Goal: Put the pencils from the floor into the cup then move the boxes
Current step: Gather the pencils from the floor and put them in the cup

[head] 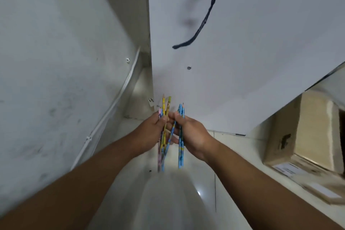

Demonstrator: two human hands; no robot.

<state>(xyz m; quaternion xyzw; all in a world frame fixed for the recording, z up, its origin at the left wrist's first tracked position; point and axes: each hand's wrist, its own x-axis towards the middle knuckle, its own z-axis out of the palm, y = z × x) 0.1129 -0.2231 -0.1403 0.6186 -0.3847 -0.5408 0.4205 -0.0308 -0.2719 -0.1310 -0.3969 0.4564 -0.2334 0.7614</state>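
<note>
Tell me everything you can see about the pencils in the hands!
The pencils are thin and patterned, wooden by the look, some sharpened tips pointing up. The left hand grips a fanned bunch: yellow, blue and one pink. The right hand pinches a few blue ones. All stand roughly upright in the air above the pale tiled floor, lower ends blurred.

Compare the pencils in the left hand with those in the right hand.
Colour: the left hand grips a mixed bunch, yellow, pink and blue; the right hand grips a blue bunch.
Pose: the mixed bunch splays and crosses; the blue bunch lies nearly parallel.
Height: the mixed bunch's yellow ends show higher in the picture than the blue bunch's.
Both stand roughly upright, gripped mid-shaft.
</note>
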